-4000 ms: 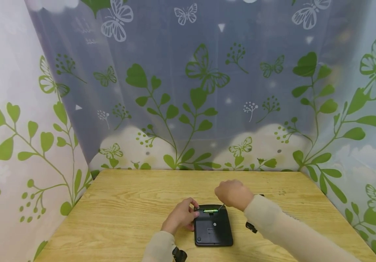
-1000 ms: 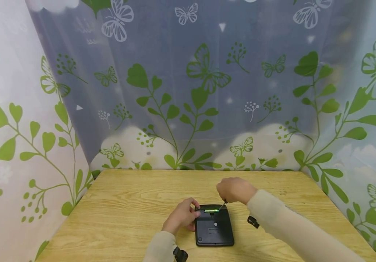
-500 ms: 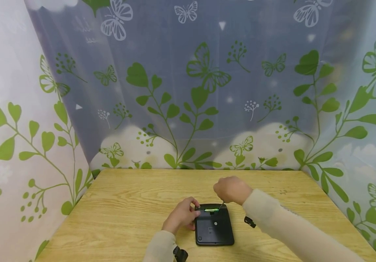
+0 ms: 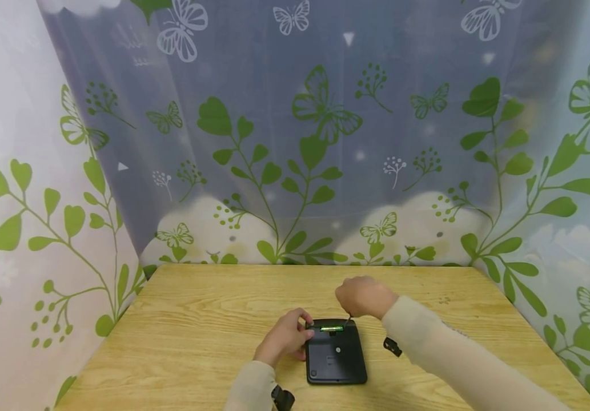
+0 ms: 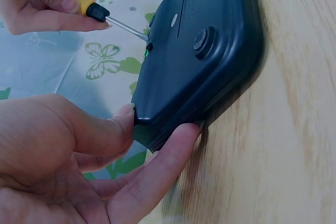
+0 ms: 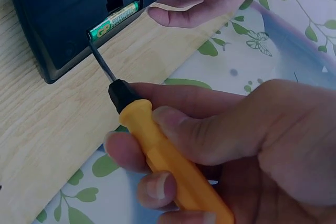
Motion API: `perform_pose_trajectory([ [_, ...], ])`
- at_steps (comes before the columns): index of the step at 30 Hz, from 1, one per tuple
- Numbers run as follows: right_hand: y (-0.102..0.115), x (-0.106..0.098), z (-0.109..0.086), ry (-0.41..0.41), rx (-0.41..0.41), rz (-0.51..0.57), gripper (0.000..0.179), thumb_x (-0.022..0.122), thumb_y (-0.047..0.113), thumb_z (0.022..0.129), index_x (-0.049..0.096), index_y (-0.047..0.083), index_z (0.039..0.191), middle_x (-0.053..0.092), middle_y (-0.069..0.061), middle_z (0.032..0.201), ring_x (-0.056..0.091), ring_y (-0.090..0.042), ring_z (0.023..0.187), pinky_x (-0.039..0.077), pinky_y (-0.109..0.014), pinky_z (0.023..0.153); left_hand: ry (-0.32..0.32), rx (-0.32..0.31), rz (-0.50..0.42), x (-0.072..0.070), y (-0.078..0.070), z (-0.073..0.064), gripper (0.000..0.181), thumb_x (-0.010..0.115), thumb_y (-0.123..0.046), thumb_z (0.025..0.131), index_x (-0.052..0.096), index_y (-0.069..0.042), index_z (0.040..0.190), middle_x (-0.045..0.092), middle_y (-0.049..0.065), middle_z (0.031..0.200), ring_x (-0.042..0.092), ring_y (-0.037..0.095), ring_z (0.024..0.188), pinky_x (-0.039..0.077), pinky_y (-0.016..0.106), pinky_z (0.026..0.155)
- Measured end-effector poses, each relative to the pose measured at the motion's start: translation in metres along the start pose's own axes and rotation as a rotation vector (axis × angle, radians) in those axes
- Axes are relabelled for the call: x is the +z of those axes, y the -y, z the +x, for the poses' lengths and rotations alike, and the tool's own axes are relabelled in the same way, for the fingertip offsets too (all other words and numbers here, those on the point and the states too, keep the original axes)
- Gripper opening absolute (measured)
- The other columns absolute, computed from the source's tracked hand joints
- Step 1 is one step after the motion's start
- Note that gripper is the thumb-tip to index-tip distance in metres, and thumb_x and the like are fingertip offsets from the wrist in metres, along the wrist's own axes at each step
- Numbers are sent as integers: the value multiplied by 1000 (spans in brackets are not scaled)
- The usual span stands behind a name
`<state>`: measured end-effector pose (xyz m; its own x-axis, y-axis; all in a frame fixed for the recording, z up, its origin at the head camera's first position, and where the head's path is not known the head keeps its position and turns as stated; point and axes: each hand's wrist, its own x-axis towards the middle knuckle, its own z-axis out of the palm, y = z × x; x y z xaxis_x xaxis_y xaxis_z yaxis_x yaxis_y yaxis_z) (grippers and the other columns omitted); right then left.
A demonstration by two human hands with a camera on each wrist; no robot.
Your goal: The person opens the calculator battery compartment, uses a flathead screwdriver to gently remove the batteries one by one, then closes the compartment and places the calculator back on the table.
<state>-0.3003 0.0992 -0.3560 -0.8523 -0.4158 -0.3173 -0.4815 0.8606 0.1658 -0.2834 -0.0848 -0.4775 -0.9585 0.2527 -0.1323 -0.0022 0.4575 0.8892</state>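
A black calculator (image 4: 336,365) lies back side up on the wooden table, its battery slot uncovered. A green GP battery (image 6: 116,20) sits lengthwise in that slot. My left hand (image 4: 285,338) pinches the calculator's far left corner, thumb on the back and a finger along the side edge. Over the far right corner, my right hand (image 4: 365,297) grips a screwdriver (image 6: 170,163) by its yellow handle. The screwdriver's metal shaft (image 5: 126,27) slants down, with the tip right at the battery's end in the right wrist view.
The wooden table (image 4: 212,297) reaches back to a printed curtain (image 4: 243,188) with leaves and butterflies, which also hangs at both sides. Each wrist wears a black strap, with a buckle (image 4: 392,346) under the right one.
My right hand shifts slightly right and then back left, the screwdriver's tip staying at the battery's end. The left hand, calculator and battery keep their places.
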Motion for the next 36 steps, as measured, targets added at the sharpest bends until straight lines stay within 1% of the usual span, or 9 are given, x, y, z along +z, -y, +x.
perform_pose_trajectory([
  [7,-9,1,1,16,-13,119,31,66,3,99,64,11,69,45,2,63,32,-13,58,28,-29,57,-3,-9,7,0,-1,-1,20,66,-4,100,59,-2,118,56,12,90,61,22,59,62,35,51],
  [12,-18,3,1,27,-49,165,43,63,-1,99,57,16,60,34,5,58,22,-12,58,23,-30,58,-7,-13,13,0,-1,-2,19,65,-5,100,59,-3,118,56,12,91,61,21,57,62,34,50],
  [15,-25,5,2,32,-72,199,40,62,-6,98,66,15,64,50,5,61,31,-12,59,28,-29,58,-6,-16,16,0,-1,-1,18,65,-4,101,59,-4,118,56,12,91,60,21,57,61,33,50],
  [17,-30,5,2,38,-78,221,33,63,-9,96,76,13,76,69,1,77,48,-12,65,38,-29,59,-6,-18,16,1,0,-1,18,65,-4,101,59,-4,118,56,12,91,60,20,57,61,32,50],
  [20,-36,7,2,49,-72,257,30,64,-12,94,82,12,92,78,-6,101,69,-20,86,57,-33,68,-4,-23,17,1,0,0,18,64,-4,101,59,-4,118,56,12,91,60,20,57,61,32,50],
  [22,-39,9,1,57,-69,274,32,64,-14,93,82,12,100,77,-7,109,72,-27,99,62,-39,77,-4,-25,16,1,0,0,18,64,-4,101,59,-5,118,56,12,91,60,20,57,61,32,50],
  [27,-45,13,-1,67,-60,302,33,64,-12,94,82,13,106,76,-7,115,71,-31,103,63,-44,85,-7,-22,12,0,-2,-1,17,64,-4,101,59,-4,117,55,12,90,59,20,57,61,32,50],
  [32,-51,19,-2,81,-63,321,36,63,-13,94,81,14,109,74,-9,122,72,-29,96,62,-38,76,-6,-13,6,0,-3,-2,17,65,-2,100,59,-2,116,55,12,89,59,21,58,61,34,50],
  [36,-56,25,-3,91,-69,358,36,62,-12,95,80,14,113,72,-12,125,71,-27,90,52,-33,65,-5,-11,7,1,-2,-2,17,65,-3,100,59,-2,117,55,12,90,60,21,59,62,34,50],
])
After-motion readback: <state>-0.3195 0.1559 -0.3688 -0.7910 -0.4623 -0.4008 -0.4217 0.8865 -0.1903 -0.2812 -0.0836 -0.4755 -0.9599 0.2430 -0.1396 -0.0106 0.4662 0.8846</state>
